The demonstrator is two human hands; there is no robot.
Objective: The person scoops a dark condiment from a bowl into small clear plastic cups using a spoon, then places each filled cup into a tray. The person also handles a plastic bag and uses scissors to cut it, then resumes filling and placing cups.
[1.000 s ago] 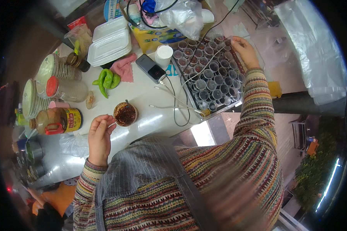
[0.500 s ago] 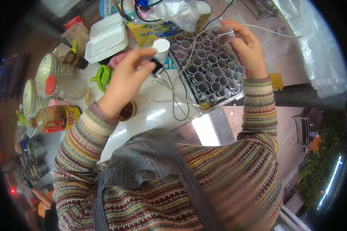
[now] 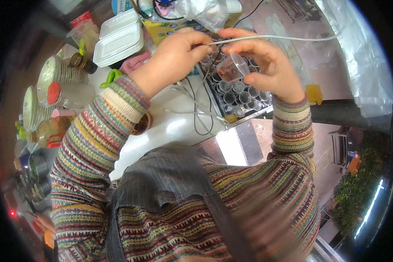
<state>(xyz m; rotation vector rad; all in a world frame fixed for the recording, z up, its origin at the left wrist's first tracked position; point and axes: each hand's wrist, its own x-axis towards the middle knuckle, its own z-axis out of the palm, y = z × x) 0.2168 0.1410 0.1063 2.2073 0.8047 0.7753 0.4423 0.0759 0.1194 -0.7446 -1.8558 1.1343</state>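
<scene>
My left hand (image 3: 185, 52) is closed in a pinch on a white cable (image 3: 288, 38), with its fingertips close to my right hand's fingers. The cable runs across my right hand (image 3: 270, 65) and off to the right. My right hand curves its fingers and thumb around a small clear plastic cup (image 3: 228, 71) with reddish contents. That cup is tilted, and a clear lid or rim shows on its right side. Below both hands, many similar small clear cups (image 3: 228, 98) stand packed in a dark tray (image 3: 254, 114); my hands hide its upper part.
White foam boxes (image 3: 118, 47) and green peppers (image 3: 111, 77) lie left of my left hand. A red-lidded jar (image 3: 76, 96) and stacked bowls stand farther left. Loose cables (image 3: 192, 112) cross the table beside a bowl of dark red contents (image 3: 142, 125). Plastic sheeting (image 3: 367, 74) hangs at right.
My left hand has moved right and up, from open above the table to pinching the cable. My right hand has come left with the cup, which now shows its reddish contents.
</scene>
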